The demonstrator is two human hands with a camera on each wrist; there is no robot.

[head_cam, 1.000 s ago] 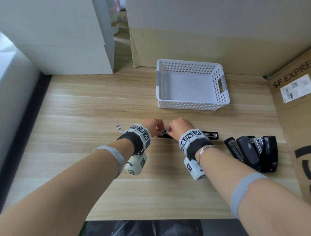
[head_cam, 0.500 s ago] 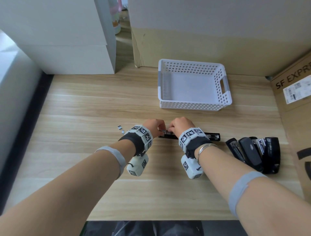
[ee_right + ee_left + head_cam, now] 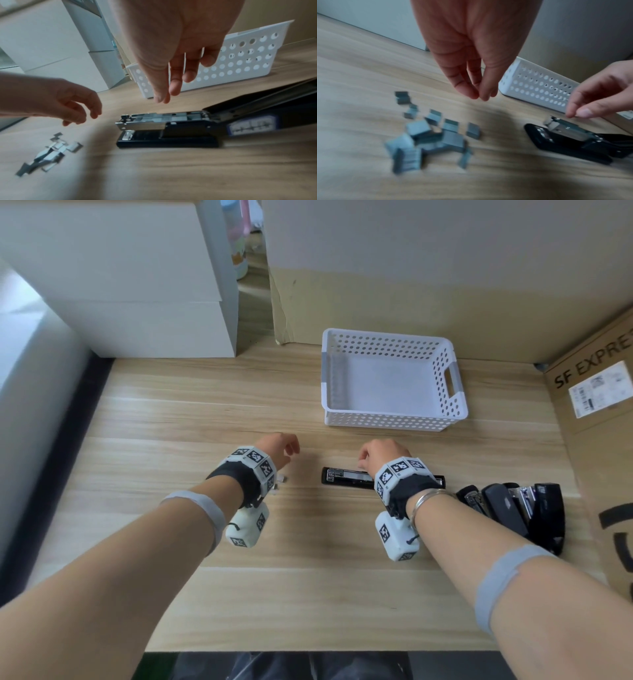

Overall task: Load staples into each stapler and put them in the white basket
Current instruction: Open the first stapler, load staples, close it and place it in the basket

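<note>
One open stapler (image 3: 346, 476) lies near us, before the empty white basket (image 3: 394, 419); we are loading it. At our left wrist, the left hand (image 3: 471, 56) hangs relaxed, empty, above loose staples (image 3: 426, 135). At our right wrist, the right hand (image 3: 175, 47) hovers empty over the filled tray; next we likely close the lid.

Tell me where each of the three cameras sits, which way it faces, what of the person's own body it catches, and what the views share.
Head: above, facing forward and down at the wooden table; shows both forearms, left hand and right hand.
Left wrist: looks along the left hand at the loose staples; the right hand enters at the right edge.
Right wrist: looks along the right hand at the open stapler; the left hand enters from the left.
Shared: all three show the open stapler and the white basket; both wrist views show the staples.
</note>
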